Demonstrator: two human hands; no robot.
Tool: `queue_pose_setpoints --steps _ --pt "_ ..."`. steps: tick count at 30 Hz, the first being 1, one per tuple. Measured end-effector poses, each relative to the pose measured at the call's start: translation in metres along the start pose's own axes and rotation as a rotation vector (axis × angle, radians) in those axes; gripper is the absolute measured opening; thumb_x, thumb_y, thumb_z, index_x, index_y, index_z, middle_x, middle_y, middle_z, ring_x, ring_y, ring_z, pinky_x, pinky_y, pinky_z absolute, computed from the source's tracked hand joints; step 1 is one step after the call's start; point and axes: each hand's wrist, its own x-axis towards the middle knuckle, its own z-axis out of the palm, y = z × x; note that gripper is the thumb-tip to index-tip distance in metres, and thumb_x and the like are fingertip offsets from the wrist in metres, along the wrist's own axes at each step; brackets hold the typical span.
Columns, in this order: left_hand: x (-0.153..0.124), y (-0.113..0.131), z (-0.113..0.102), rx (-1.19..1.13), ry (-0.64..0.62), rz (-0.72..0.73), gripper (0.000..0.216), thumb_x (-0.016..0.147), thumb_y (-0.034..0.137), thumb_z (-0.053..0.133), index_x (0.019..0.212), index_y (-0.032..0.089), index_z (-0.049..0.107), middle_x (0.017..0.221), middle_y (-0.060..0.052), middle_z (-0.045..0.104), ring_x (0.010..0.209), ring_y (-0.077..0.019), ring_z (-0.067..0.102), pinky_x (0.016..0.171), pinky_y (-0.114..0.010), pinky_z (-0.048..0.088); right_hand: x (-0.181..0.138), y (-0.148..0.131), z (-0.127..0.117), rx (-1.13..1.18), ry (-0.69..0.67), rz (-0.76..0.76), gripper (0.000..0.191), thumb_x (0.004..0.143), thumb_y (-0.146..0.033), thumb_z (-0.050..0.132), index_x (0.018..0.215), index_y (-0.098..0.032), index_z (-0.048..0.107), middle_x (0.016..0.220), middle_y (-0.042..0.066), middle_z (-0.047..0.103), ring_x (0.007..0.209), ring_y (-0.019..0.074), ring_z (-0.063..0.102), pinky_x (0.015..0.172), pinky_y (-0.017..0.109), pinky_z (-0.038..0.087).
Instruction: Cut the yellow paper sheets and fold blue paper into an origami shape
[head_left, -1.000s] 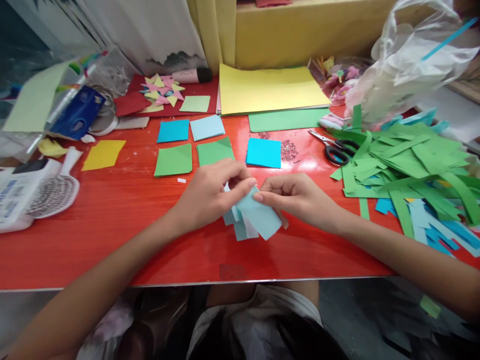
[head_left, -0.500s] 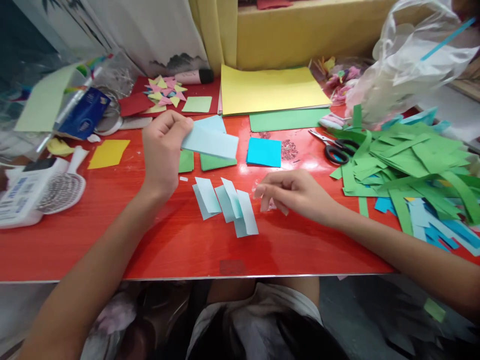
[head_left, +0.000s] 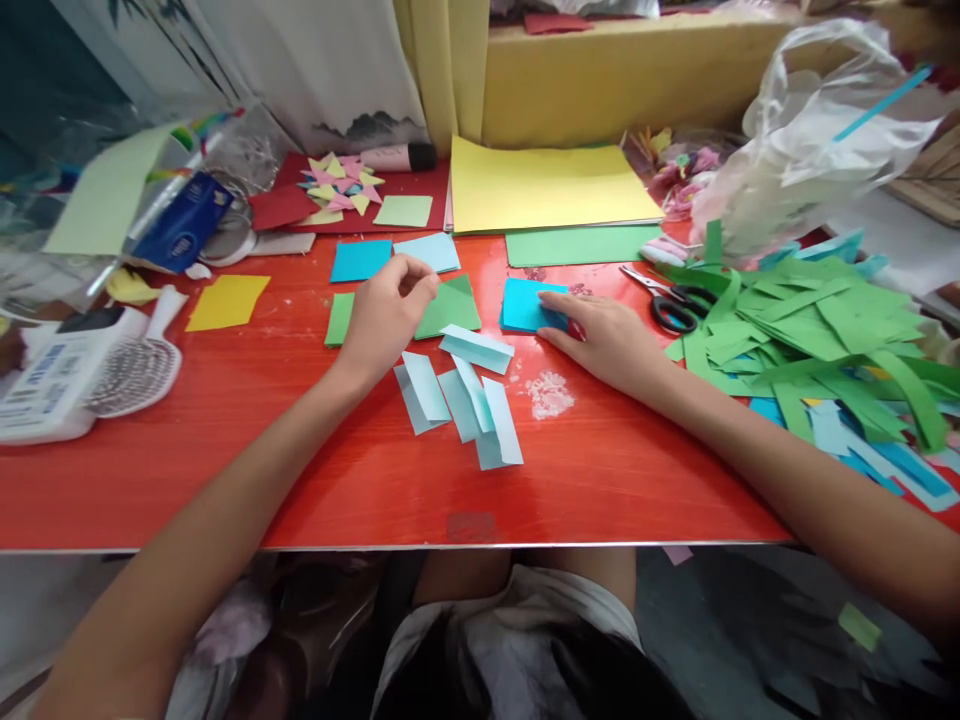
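My left hand point(head_left: 388, 312) hovers over green paper squares point(head_left: 454, 308), fingers curled and thumb close to the index finger, with no paper visible in it. My right hand point(head_left: 604, 335) rests its fingertips on the right side of a bright blue paper square point(head_left: 523, 303), fingers stretched and thumb apart. Between the hands lies a creased light blue paper strip point(head_left: 478, 350). Just below it, several folded light blue papers point(head_left: 424, 390) overlap in part. Behind my left hand are another blue square point(head_left: 361, 260) and a light blue square point(head_left: 431, 252).
Black-handled scissors point(head_left: 670, 300) lie beside a heap of green paper strips point(head_left: 817, 330) on the right. Yellow sheets point(head_left: 551, 185) are stacked at the back. A hairbrush point(head_left: 139, 365) and white bottle point(head_left: 64, 370) sit left. A plastic bag point(head_left: 795, 160) stands back right.
My left hand has let go of the light blue paper, which now lies above the other folded ones. My right hand has moved up and right onto the blue square.
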Motion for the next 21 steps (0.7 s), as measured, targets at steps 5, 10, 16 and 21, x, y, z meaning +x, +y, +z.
queue_pose_setpoints --steps 5,10,16,21 --pt "0.000 -0.004 0.003 -0.066 -0.016 0.032 0.008 0.086 0.025 0.052 0.082 0.020 0.056 0.084 -0.002 0.062 0.080 -0.0145 0.059 0.074 -0.030 0.045 0.000 0.002 -0.001 0.071 0.087 0.038 0.031 0.091 -0.031 0.048 0.112 -0.020 0.067 0.106 0.008 0.071 0.094 0.0269 0.067 0.079 0.043 0.051" --pt "-0.005 0.000 0.003 -0.048 0.022 0.159 0.007 0.087 0.023 0.050 0.089 0.021 0.057 0.088 -0.002 0.062 0.079 -0.0136 0.057 0.073 -0.029 0.045 -0.006 -0.007 -0.010 0.102 0.267 0.012 0.027 0.094 -0.029 0.044 0.104 -0.025 0.068 0.098 0.006 0.072 0.089 0.0227 0.066 0.083 0.042 0.049" --pt "-0.020 0.018 0.003 0.111 -0.190 0.489 0.021 0.082 0.025 0.061 0.103 0.026 0.062 0.093 -0.003 0.058 0.087 -0.0175 0.054 0.078 -0.032 0.045 -0.021 -0.039 -0.027 0.265 0.229 -0.177 0.018 0.091 -0.030 0.052 0.099 -0.031 0.068 0.100 0.001 0.072 0.101 0.0223 0.065 0.107 0.048 0.033" --pt "-0.026 0.021 0.001 0.115 -0.026 0.463 0.013 0.088 0.028 0.056 0.091 0.028 0.068 0.076 -0.001 0.056 0.073 -0.0146 0.053 0.070 -0.031 0.044 -0.023 -0.054 -0.030 0.546 0.231 -0.016 0.026 0.090 -0.042 0.052 0.108 -0.027 0.063 0.116 0.005 0.066 0.111 0.0236 0.060 0.102 0.044 0.041"
